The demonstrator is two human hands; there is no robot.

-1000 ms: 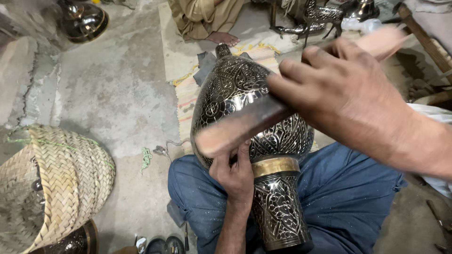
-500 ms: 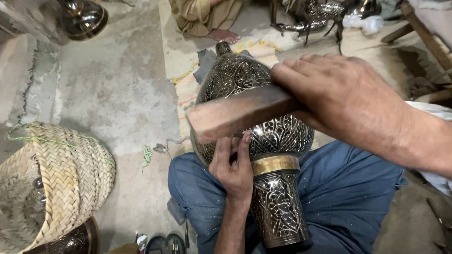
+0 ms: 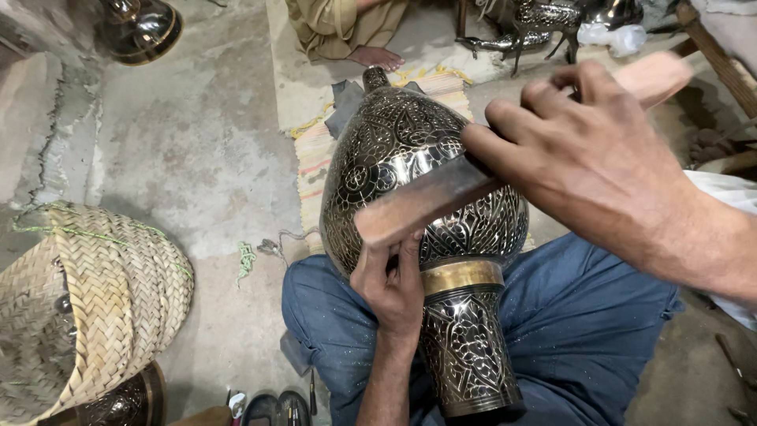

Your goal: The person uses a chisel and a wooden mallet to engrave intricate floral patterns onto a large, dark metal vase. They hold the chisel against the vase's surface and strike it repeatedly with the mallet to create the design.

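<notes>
On my lap, head view: engraved metal vase (image 3: 418, 170) lies tilted | my left hand (image 3: 390, 288) presses its underside, fingers together | my right hand (image 3: 591, 158) clamps wooden block (image 3: 441, 197) flat against vase | woven basket (image 3: 87, 308) well apart, left.

Two bare hands, no gloves, no rings, no watch. Left hand (image 3: 392, 288) with forearm bare up to the lower edge of the view, no sleeve showing. Right hand (image 3: 587, 154) broad-backed, knuckles and short nails plain to see, wrist and forearm likewise bare. At the right elbow, a bit of white cloth sleeve (image 3: 729, 201), loose and creased. Legs in blue denim trousers (image 3: 583, 331), fabric worn soft, wrinkled over both thighs, sprinkled all over with fine pale specks that glint. Feet out of view.
</notes>
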